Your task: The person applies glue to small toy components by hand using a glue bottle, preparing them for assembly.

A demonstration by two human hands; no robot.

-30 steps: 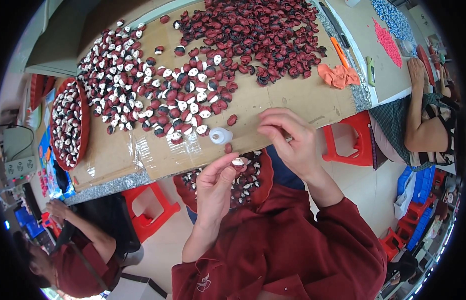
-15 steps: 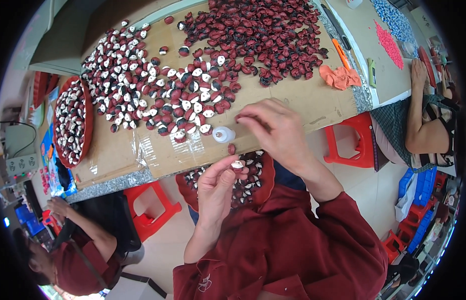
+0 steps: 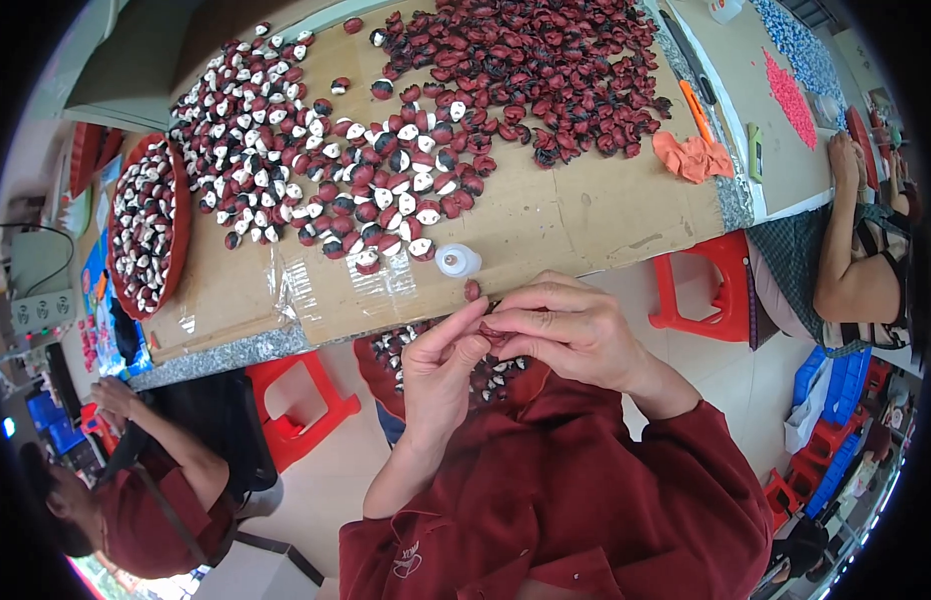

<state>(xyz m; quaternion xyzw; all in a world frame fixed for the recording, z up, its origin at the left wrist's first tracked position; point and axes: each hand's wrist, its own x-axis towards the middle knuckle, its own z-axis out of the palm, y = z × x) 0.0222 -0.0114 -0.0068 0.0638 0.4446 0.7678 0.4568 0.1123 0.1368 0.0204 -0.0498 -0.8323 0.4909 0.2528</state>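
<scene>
In front of me, just off the table's near edge, my two hands meet. My left hand (image 3: pixel 444 372) pinches a small piece, now mostly hidden by the fingers. With its fingertips, my right hand (image 3: pixel 571 330) presses a small dark red shell (image 3: pixel 493 336) against it. Just beyond the fingers, one loose red shell (image 3: pixel 473 290) lies at the edge. A white squeeze bottle (image 3: pixel 458 261) stands upright behind it. Below my hands a red tray (image 3: pixel 381 375) holds several white-and-dark pieces, partly covered by my hands.
Piles of red-and-white pieces (image 3: pixel 371 190) and dark red shells (image 3: pixel 566 70) cover the table. A full red tray (image 3: pixel 176 235) sits left. An orange cutter (image 3: pixel 698 112) and crumpled orange cloth (image 3: pixel 693 158) lie right. Red stools (image 3: pixel 304 412) and co-workers flank me.
My right hand has come down from above the table to my left hand, bringing a red shell. The white-faced piece in my left hand is now covered. The view has shifted slightly.
</scene>
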